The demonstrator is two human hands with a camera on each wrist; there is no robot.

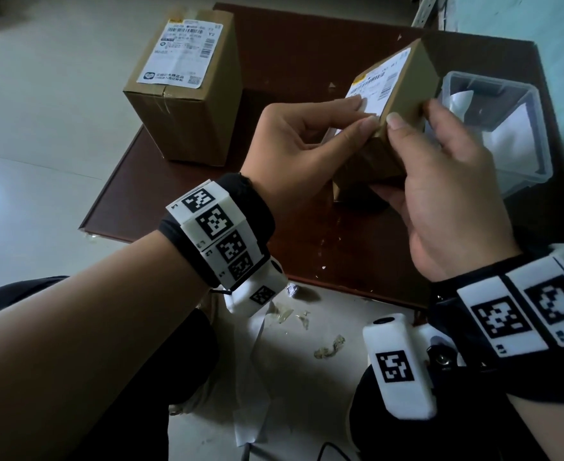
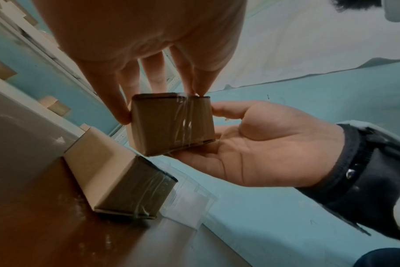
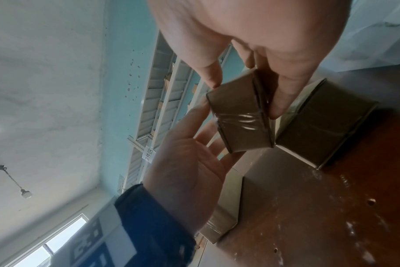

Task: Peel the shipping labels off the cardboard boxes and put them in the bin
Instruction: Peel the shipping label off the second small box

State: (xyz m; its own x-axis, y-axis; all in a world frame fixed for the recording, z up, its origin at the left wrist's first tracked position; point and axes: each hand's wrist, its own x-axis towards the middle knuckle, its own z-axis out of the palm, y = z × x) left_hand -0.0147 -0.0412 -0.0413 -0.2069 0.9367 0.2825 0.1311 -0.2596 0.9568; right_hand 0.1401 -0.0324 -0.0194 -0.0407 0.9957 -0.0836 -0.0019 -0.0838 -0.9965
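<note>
So at this point you had the small box (image 1: 397, 104) up off the brown board (image 1: 307, 44), tilted, with your right hand (image 1: 440, 181) wrapped around its lower end, thumb curled on the near edge and fingers round the far side. Your left hand (image 1: 307, 141) was pinching at the near corner of the label (image 1: 378, 83), thumb and forefinger tips pressed together right on the white paper. I couldn't tell if a corner had actually lifted yet; the fingertips hid it.

What I'd worry about: that label looked like thin paper, so pulling fast from one corner could have torn it and left half stuck on the cardboard. In the left wrist view there was clear tape (image 2: 185, 119) running over the box end, and if tape overlapped the label edge, the peel could have snagged there or ripped the top layer of card off with it. Your right-hand grip sat low too, so a hard tug might have twisted the box out of your fingers.

Counts, as far as I could see: two labelled boxes, the one in your hands and a bigger box (image 1: 184, 91) standing at about 10 o'clock from it, its own label (image 1: 182, 53) fully stuck down on top. One clear plastic bin (image 1: 500, 181) at roughly 3 o'clock from the held box, with something white already inside. A few scraps (image 1: 329, 351) of tape or film lay on the floor toward 6 o'clock.
</note>
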